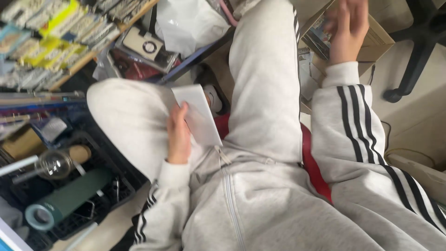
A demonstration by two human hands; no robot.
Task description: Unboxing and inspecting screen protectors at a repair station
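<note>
My left hand (178, 135) rests on my left thigh and grips a white flat packet (199, 114) by its left edge. My right hand (347, 25) reaches out over an open cardboard box (380, 39) at the top right, fingers spread and blurred; whether it holds anything I cannot tell. Inside the box lie small colourful flat packs (318, 35). I sit with grey trousers and a grey jacket with black sleeve stripes.
A dark crate (111, 179) at lower left holds a green roll (69, 197), a clear bulb (52, 163) and odds and ends. A wooden shelf (88, 58) of packaged goods runs along the top left. A black chair base (413, 69) stands at the right.
</note>
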